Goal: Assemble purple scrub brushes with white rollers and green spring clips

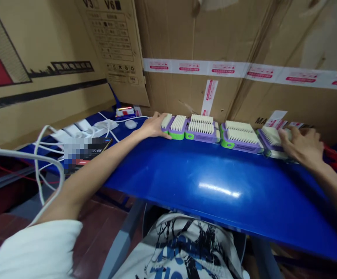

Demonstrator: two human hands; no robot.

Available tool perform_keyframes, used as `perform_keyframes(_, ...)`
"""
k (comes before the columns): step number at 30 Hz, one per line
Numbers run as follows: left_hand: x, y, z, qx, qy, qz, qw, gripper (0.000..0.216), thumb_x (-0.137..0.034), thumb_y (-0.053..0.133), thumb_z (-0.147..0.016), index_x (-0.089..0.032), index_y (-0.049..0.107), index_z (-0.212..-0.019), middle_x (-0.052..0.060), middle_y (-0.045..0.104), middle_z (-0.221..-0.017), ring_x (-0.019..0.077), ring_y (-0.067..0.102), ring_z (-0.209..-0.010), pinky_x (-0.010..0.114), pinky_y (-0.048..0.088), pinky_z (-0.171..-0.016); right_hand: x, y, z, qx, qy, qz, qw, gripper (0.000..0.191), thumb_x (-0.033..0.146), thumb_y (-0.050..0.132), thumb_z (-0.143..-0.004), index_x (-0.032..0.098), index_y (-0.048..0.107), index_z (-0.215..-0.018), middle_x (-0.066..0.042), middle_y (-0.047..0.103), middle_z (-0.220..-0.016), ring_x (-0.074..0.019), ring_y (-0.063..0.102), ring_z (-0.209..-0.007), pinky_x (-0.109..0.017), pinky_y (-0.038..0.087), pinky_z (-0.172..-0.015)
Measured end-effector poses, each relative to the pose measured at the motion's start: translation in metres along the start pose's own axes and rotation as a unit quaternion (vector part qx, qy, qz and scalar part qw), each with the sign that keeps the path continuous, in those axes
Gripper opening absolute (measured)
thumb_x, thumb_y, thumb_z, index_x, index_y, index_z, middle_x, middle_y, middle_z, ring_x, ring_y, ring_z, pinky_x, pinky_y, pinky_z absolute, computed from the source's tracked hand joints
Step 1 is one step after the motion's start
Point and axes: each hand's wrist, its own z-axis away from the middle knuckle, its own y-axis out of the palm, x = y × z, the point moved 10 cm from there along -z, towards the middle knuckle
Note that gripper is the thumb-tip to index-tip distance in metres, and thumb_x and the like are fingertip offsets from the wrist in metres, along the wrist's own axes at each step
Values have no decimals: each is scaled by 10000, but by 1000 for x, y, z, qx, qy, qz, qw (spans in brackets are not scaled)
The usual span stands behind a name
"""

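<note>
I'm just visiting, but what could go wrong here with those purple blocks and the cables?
The row of purple blocks might skew if the left hand and right hand, one at each end, press unevenly. The loose white cable beside the left forearm could snag it. The phone, close to that same forearm, might get nudged.

Purple-and-green ridged blocks (pixel 241 135): four or five; leftmost two ridge banks may share one body. Hands: two, left hand (pixel 154 126) and right hand (pixel 303 144). Phone (pixel 99 150): one. Blue surface (pixel 168 178): one. White cables (pixel 11 152): several, overlapping, tally unclear.
</note>
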Motion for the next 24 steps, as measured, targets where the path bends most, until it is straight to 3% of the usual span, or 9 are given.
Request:
perform_keyframes(6, 13, 0, 11, -63, -16, 52, 997, 1398, -636, 1088, -705, -149, 378, -1807, 292, 426, -1788, 523, 479, -1680, 649, 398, -1415, 4, -36, 34, -126, -53, 39, 990, 798, 657, 274, -1191, 121, 691, -1610, -355, 569, -1640, -509, 553, -1512, -655, 502, -1181)
perform_keyframes(8, 16, 3, 15, -82, -22, 72, 994, 1448, -675, 1094, -688, -143, 353, -1813, 296, 408, -1801, 518, 429, -1717, 641, 351, -1446, 6, -38, 41, -102, -39, 39, 993, 837, 712, 262, -1194, 145, 638, -1682, -350, 546, -1674, -514, 545, -1549, -651, 498, -1193)
perform_keyframes(11, 18, 5, 16, -93, -29, 89, 991, 1527, -780, 1090, -623, -164, 344, -1805, 294, 398, -1809, 536, 384, -1740, 658, 316, -1463, 3, -26, 44, -6, 6, 12, 1000, 903, 836, 270, -1156, 254, 499, -1808, -367, 476, -1733, -574, 513, -1604, -710, 476, -1199)
perform_keyframes(14, 15, 6, 16, -95, -28, 95, 991, 1521, -798, 1093, -601, -201, 353, -1789, 284, 411, -1806, 551, 388, -1735, 692, 335, -1449, -2, -12, 47, 65, 48, -20, 997, 892, 843, 322, -1145, 310, 420, -1853, -376, 461, -1757, -584, 520, -1628, -743, 465, -1225)
perform_keyframes(16, 13, 8, 15, -87, -26, 96, 991, 1521, -805, 1084, -606, -201, 346, -1791, 286, 411, -1812, 549, 398, -1734, 696, 336, -1451, 4, -13, 50, 50, 45, -15, 998, 850, 797, 364, -1158, 296, 460, -1838, -367, 492, -1749, -582, 542, -1619, -745, 484, -1232)
perform_keyframes(19, 8, 7, 17, -62, -33, 92, 993, 1653, -974, 976, -571, -115, 306, -1815, 326, 341, -1860, 556, 329, -1772, 672, 285, -1485, 27, -39, 59, -23, 7, 4, 1000, 708, 627, 462, -1192, 211, 607, -1746, -347, 537, -1733, -566, 527, -1631, -721, 495, -1257)
perform_keyframes(22, -2, -25, 25, -58, -41, 105, 992, 1790, -1192, 763, -496, -78, 292, -1816, 292, 279, -1928, 586, 241, -1793, 701, 206, -1508, 47, -86, 72, -79, -33, -66, 994, 560, 422, 519, -1203, 84, 722, -1601, -318, 651, -1631, -431, 621, -1557, -580, 496, -1305)
perform_keyframes(24, -13, -72, 38, -127, -19, 137, 982, 1449, -1141, 761, -673, -274, 411, -1780, 88, 462, -1888, 461, 434, -1724, 651, 303, -1495, 54, -122, 82, -124, -74, -133, 981, 475, 410, 567, -1208, 101, 751, -1518, -251, 707, -1563, -348, 689, -1454, -539, 533, -1284)
